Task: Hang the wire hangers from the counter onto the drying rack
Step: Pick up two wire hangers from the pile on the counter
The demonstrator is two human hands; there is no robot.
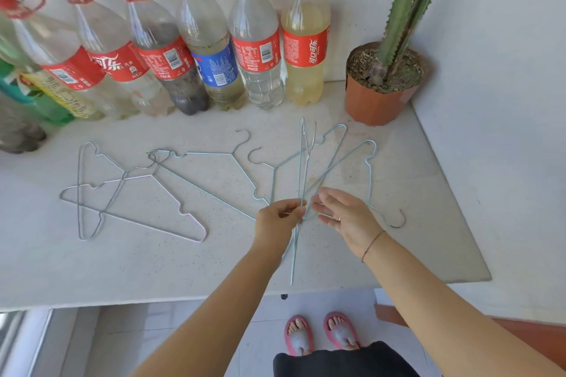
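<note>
Several pale blue and grey wire hangers lie spread on the white counter (153, 260). My left hand (277, 217) pinches one hanger (301, 168) that stands on edge, seen nearly end-on as a thin vertical line. My right hand (343, 217) hovers just beside it with fingers straight and relaxed, above another hanger (369, 180) whose hook sticks out to the right. Two grey hangers (122, 202) lie crossed at the left. Two more hangers (232, 159) lie in the middle. No drying rack is in view.
A row of large plastic bottles (257, 49) lines the back wall. A potted cactus (382, 86) stands in the back right corner. The counter's front edge runs just below my forearms, and my feet in pink slippers (321, 333) stand on the tiled floor.
</note>
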